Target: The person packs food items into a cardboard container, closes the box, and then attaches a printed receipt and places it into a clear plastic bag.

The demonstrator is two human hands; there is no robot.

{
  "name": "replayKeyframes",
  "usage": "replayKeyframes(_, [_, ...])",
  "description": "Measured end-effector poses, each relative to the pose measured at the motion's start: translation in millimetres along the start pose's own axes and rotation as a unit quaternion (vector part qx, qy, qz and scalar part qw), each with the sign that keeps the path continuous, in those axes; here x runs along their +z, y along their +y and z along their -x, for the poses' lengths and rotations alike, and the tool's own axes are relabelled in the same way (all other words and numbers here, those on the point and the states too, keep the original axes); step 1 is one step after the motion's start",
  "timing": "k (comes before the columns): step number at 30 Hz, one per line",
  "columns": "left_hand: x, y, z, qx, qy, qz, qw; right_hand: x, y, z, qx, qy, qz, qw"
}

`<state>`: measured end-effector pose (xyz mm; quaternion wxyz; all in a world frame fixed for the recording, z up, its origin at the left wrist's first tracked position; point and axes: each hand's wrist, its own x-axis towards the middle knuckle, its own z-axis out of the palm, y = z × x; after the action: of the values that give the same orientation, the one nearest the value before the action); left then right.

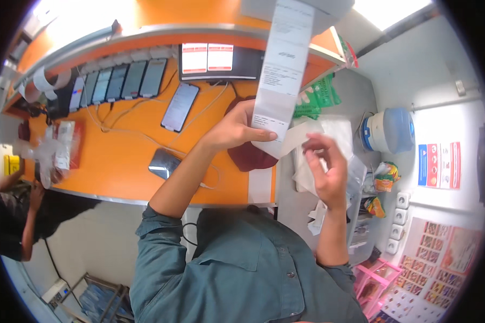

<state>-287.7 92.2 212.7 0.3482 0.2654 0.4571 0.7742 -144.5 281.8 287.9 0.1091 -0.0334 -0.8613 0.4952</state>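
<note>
A long white printed receipt [285,59] rises from my left hand [237,129] toward the top of the view. My left thumb lies on its printed face, pinching the strip. Below the thumb the paper folds and its tail runs right to my right hand [328,169], whose bent fingers close at the paper's edge. Under the left hand, a dark red cloth item [248,157] lies on the orange desk [129,151]; its kind is partly hidden. A dark phone or small device [164,163] with a shiny face rests left of my left forearm.
Several phones [116,83] stand in a row at the back left, with cables nearby. Another phone [179,106] lies before a monitor [221,62]. Green packages [323,92], white plastic bags [334,134] and a water bottle [399,130] are right. Another person's arm [31,215] is far left.
</note>
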Motion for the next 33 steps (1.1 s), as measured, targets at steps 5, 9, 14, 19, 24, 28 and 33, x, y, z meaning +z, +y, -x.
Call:
replayKeyframes(5, [14, -12, 5, 0.019, 0.023, 0.015, 0.999, 18, -16, -50, -0.100, 0.019, 0.050, 0.994])
replayKeyframes(9, [19, -13, 6, -0.003, 0.046, 0.045, 0.998, 24, -17, -63, -0.063, 0.002, 0.041, 0.997])
replayKeyframes(14, [17, -24, 0, 0.017, 0.053, 0.049, 0.997, 36, -14, -66, -0.018, -0.006, 0.002, 1.000])
replayKeyframes(19, [17, -23, -3, 0.013, 0.046, 0.058, 0.997, 34, -10, -64, -0.015, -0.011, -0.016, 1.000])
replayKeyframes(24, [10, -10, -23, 0.153, 0.066, 0.088, 0.982, 37, -10, -65, 0.009, -0.029, -0.057, 0.998])
replayKeyframes(28, [-1, 7, -40, 0.162, 0.051, 0.121, 0.978, 40, -15, -65, 0.028, -0.040, -0.147, 0.988])
replayKeyframes(33, [-7, 11, -54, 0.177, 0.060, 0.228, 0.956, 48, -30, -66, 0.046, -0.026, -0.203, 0.978])
